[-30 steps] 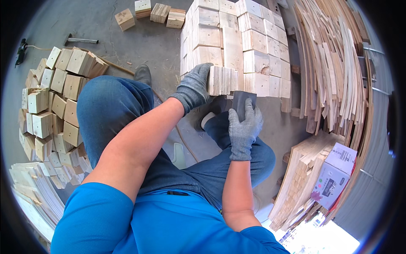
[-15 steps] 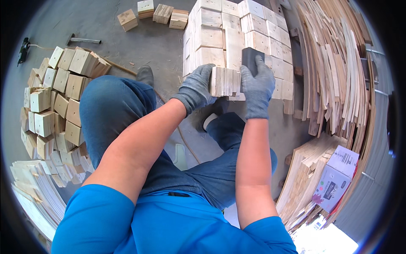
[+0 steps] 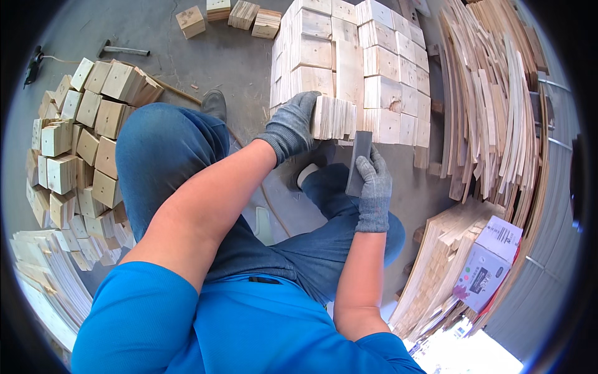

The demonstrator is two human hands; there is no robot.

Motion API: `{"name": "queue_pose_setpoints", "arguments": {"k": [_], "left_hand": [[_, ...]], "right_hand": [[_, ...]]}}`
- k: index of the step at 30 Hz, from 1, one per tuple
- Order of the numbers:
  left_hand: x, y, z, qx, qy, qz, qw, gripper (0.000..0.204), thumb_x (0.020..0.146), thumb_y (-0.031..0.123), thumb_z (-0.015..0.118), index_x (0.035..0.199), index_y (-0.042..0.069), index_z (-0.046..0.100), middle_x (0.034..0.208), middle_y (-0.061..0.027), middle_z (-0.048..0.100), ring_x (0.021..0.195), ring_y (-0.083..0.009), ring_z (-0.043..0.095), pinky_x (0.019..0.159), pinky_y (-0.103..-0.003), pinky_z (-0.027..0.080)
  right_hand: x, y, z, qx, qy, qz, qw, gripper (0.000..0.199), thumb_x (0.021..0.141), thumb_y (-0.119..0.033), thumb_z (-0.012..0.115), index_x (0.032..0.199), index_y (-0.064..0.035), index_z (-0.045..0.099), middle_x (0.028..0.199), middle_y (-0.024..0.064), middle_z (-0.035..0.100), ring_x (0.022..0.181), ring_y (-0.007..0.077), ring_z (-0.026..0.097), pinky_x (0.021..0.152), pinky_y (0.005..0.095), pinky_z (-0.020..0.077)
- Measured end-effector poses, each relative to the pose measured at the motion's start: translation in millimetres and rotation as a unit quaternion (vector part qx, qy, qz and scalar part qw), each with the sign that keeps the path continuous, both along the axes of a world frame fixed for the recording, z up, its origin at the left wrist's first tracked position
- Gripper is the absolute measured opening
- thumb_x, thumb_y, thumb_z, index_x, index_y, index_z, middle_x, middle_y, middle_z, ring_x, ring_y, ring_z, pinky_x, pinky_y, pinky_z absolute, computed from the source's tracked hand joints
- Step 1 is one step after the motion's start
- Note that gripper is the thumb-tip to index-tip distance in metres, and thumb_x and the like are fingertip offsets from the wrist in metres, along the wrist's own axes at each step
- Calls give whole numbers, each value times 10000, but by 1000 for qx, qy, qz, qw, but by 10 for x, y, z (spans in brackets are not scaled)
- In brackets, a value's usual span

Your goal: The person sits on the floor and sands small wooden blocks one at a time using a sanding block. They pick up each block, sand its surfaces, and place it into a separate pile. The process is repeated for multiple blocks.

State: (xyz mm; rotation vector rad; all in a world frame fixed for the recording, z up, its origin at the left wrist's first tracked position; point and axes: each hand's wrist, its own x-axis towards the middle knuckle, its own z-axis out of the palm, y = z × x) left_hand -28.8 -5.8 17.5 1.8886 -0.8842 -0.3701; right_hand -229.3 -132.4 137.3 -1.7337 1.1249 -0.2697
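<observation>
Left hand in grey glove (image 3: pixel 291 128) is still gripping small bundle of thin pale wood slats (image 3: pixel 333 118), fingers closed round it, above knees. Right hand in grey glove (image 3: pixel 374 187), fingers closed on dark flat sanding block (image 3: pixel 359 162), is sliding back down off bundle's end, another rubbing stroke.

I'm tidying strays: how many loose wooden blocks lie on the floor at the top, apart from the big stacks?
4: a pale cube-shaped wooden block leftmost, then three more in a row to its right. The frame edge may hide others.
</observation>
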Motion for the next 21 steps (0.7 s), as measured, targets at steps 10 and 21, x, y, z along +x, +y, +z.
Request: {"name": "queue_pose_setpoints", "arguments": {"k": [10, 21], "left_hand": [[2, 11, 49, -25, 7, 18, 999, 800, 760, 315, 894, 1431, 71, 533, 1340, -260, 619, 1249, -462, 626, 1095, -487, 531], [18, 40, 5, -8, -9, 13, 1000, 819, 769, 316, 899, 1453, 76, 518, 1334, -270, 622, 1247, -468, 624, 1098, -499, 523]], "right_hand": [[990, -445, 72, -17, -28, 48, 998, 671, 977, -253, 781, 1516, 91, 576, 1323, 212, 737, 1179, 250, 709, 1029, 357, 566], [622, -335, 217, 138, 17, 21, 990, 631, 999, -297, 772, 1499, 51, 609, 1239, 173, 759, 1010, 189, 745, 870, 323, 615]]}}
